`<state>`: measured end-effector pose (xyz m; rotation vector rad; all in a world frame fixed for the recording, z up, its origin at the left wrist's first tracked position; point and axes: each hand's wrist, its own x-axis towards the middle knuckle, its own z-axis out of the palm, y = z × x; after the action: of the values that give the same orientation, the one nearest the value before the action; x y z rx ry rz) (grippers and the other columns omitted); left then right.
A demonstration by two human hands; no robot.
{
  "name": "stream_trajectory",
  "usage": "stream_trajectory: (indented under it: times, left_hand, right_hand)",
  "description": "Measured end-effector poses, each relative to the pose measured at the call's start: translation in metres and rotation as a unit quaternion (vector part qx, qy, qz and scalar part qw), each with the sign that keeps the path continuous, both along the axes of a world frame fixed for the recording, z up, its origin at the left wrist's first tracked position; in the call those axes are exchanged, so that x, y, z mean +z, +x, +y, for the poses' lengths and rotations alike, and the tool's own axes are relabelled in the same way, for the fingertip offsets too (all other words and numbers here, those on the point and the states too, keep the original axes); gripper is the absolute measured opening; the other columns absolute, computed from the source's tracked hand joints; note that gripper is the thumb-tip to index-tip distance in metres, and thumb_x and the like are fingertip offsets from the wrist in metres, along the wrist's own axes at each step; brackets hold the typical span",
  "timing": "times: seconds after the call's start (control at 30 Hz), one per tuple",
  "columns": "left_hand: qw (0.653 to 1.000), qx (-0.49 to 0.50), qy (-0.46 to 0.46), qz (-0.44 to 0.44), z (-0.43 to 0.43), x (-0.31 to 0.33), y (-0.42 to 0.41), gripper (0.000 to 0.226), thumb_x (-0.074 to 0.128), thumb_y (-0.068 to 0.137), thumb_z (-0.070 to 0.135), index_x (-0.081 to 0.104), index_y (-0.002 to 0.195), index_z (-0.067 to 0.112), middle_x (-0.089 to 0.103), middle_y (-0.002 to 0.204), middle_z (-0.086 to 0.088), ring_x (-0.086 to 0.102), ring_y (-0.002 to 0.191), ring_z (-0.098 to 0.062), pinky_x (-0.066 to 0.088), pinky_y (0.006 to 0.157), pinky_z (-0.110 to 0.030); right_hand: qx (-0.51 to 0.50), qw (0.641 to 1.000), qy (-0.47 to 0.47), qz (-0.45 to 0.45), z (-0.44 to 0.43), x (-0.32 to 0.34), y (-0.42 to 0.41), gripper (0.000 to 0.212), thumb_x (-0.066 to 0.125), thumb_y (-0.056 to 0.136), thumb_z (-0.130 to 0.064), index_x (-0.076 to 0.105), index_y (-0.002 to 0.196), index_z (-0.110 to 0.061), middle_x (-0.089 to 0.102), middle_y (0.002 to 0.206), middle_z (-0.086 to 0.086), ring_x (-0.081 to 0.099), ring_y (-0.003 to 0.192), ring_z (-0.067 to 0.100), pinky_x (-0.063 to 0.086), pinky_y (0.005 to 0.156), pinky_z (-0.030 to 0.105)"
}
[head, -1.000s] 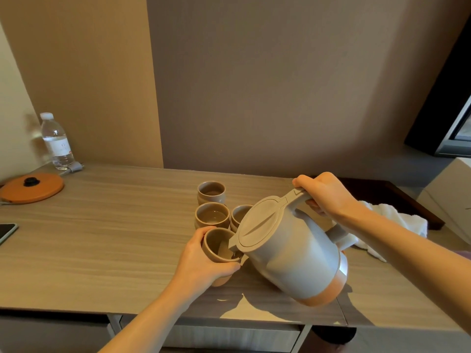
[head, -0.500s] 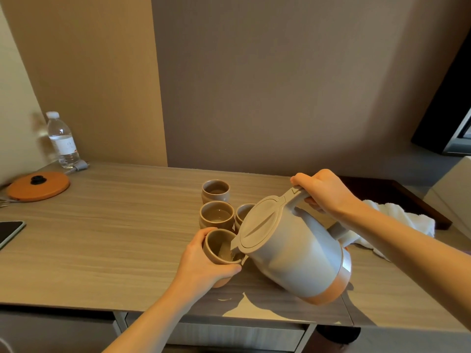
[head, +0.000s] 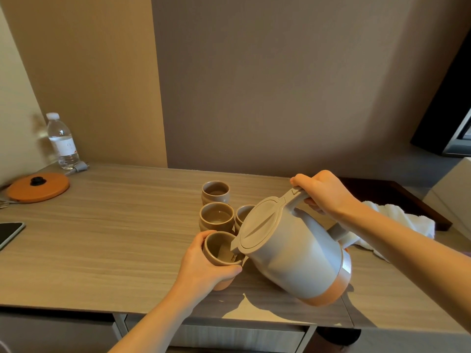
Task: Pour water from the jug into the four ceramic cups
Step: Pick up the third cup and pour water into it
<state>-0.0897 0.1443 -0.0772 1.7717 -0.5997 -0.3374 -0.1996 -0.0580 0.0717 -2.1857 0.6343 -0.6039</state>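
The right hand [head: 323, 192] is closed around the handle of the jug [head: 293, 253], which is tilted with its spout lowered toward the left hand. The left hand [head: 204, 268] is wrapped around the nearest cup [head: 220, 250], holding it tilted just under the spout; whether its base touches the counter [head: 114, 238] cannot be told. Three more cups stand beyond the left hand: the middle cup [head: 216, 216], the far cup [head: 215, 191], and a third cup [head: 243, 215] partly hidden behind the jug lid. A white cloth [head: 397, 220] lies beyond the right forearm. A water bottle [head: 62, 141] stands far to the left.
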Motion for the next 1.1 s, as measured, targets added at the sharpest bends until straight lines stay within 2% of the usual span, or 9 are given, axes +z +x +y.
stream_trajectory:
  times: [0.23, 0.53, 0.7, 1.1]
  left_hand:
    - [1.000, 0.002, -0.009, 0.009, 0.0002, -0.0014, -0.0013, 0.082, 0.095, 0.050, 0.018, 0.050, 0.117, 0.034, 0.060, 0.108, 0.016, 0.055, 0.103, -0.006, 0.049, 0.080, -0.023]
    - [1.000, -0.004, -0.015, 0.006, 0.0004, 0.0005, -0.0048, 0.083, 0.095, 0.051, 0.017, 0.049, 0.118, 0.034, 0.059, 0.109, 0.016, 0.055, 0.105, -0.005, 0.046, 0.079, -0.019]
    - [1.000, 0.000, -0.017, 0.003, 0.0000, 0.0007, -0.0059, 0.084, 0.095, 0.051, 0.017, 0.049, 0.120, 0.032, 0.059, 0.110, 0.015, 0.054, 0.106, -0.006, 0.047, 0.083, -0.022]
    - [1.000, 0.007, -0.025, 0.007, -0.0011, -0.0022, -0.0083, 0.082, 0.095, 0.051, 0.016, 0.051, 0.119, 0.030, 0.061, 0.111, 0.013, 0.056, 0.107, -0.008, 0.050, 0.088, -0.029]
  right_hand:
    - [0.001, 1.000, -0.006, -0.006, 0.0025, 0.0003, 0.0010, 0.052, 0.054, 0.085, -0.023, 0.041, 0.036, -0.012, 0.035, 0.032, -0.005, 0.027, 0.031, 0.008, 0.032, 0.050, 0.028]
    - [0.004, 1.000, -0.020, -0.001, 0.0036, 0.0000, 0.0023, 0.049, 0.054, 0.086, -0.024, 0.044, 0.041, -0.007, 0.034, 0.031, -0.007, 0.028, 0.031, 0.007, 0.032, 0.049, 0.027]
    - [0.002, 1.000, -0.026, -0.001, 0.0017, -0.0011, 0.0022, 0.046, 0.053, 0.085, -0.025, 0.047, 0.045, -0.003, 0.035, 0.034, -0.003, 0.027, 0.034, 0.010, 0.032, 0.050, 0.028]
    - [-0.002, 0.999, -0.031, -0.004, -0.0002, -0.0026, 0.0025, 0.048, 0.053, 0.086, -0.026, 0.047, 0.042, -0.007, 0.037, 0.035, -0.003, 0.029, 0.034, 0.009, 0.034, 0.051, 0.028]
